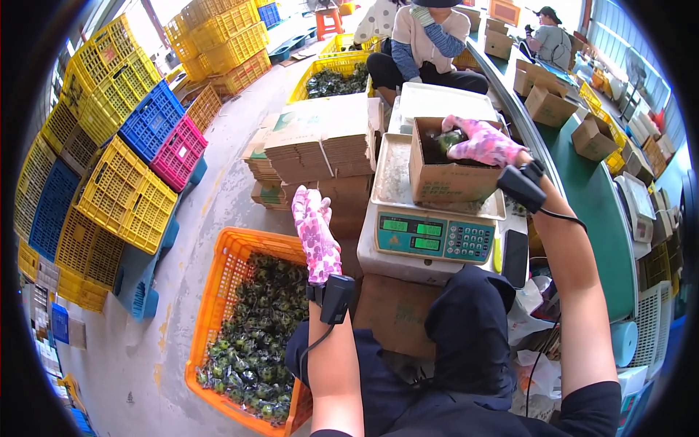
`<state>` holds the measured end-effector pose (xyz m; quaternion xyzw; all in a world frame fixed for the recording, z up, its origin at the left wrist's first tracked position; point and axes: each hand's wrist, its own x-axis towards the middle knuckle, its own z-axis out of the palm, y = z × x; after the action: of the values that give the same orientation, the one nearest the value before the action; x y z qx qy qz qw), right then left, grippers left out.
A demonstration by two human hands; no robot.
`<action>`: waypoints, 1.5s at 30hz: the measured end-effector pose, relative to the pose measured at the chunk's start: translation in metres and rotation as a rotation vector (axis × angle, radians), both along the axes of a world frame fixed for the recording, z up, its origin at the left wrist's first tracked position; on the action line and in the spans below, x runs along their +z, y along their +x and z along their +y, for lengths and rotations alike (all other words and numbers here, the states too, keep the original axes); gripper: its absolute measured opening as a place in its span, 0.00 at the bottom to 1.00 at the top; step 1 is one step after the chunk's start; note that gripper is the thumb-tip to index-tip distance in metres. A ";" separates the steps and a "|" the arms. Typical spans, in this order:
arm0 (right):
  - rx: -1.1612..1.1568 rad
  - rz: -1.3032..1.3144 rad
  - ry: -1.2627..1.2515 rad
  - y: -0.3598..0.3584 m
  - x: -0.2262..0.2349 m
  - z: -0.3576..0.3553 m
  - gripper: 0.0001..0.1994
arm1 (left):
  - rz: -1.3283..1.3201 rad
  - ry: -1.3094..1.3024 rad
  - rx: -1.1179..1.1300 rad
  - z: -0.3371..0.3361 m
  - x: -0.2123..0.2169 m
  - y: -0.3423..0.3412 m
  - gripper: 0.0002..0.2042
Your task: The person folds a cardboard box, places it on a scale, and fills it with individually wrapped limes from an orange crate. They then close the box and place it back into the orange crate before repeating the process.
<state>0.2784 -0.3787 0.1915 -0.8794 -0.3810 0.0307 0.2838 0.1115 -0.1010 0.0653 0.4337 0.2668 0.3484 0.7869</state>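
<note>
My right hand (486,143), in a pink patterned glove, reaches into an open cardboard box (455,182). Its fingers are closed on a green fruit in clear plastic wrap (447,138) near the box's top. That box rests on the metal pan of a digital weighing scale (435,237) with a green lit display. My left hand (317,231), gloved alike, hovers above the far edge of an orange crate (207,306), its fingers stretched and nothing seen in them. Many wrapped green fruits (255,342) fill the crate. The box's inside is mostly hidden by its walls and my right hand.
Flattened cartons (317,142) are stacked left of the scale. A phone (515,258) lies at the scale's right. A green conveyor (582,211) runs along the right. Stacked plastic crates (131,189) stand left. A seated person (433,44) faces me beyond the scale.
</note>
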 end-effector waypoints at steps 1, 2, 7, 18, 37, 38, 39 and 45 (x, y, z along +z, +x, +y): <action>0.046 0.112 0.076 -0.001 0.008 -0.008 0.23 | 0.005 0.034 -0.058 -0.004 0.001 0.001 0.22; -0.048 0.462 0.288 -0.009 0.008 -0.016 0.22 | 0.010 0.070 -0.115 -0.009 0.002 0.001 0.23; 0.225 1.149 0.991 0.001 0.001 -0.042 0.24 | 0.042 0.084 -0.214 -0.031 0.001 0.011 0.25; 0.053 0.492 0.703 -0.021 0.056 -0.053 0.08 | -0.082 1.446 -0.110 -0.095 0.039 0.024 0.29; 0.003 0.126 0.479 0.007 0.056 -0.064 0.10 | -0.203 1.340 0.062 -0.147 -0.030 0.048 0.15; 0.076 0.096 0.457 0.008 0.057 -0.064 0.10 | -0.204 1.337 0.063 -0.148 -0.029 0.047 0.15; 0.152 0.069 0.439 0.010 0.056 -0.062 0.11 | -0.192 1.344 0.061 -0.148 -0.029 0.046 0.15; 0.392 -0.097 -0.038 -0.008 0.047 -0.038 0.08 | -0.266 1.140 0.014 -0.121 0.021 0.058 0.24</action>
<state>0.2706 -0.4170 0.2384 -0.7941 -0.5576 0.0501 0.2367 0.1691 -0.2218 0.0862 0.7395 -0.0611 0.4934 0.4537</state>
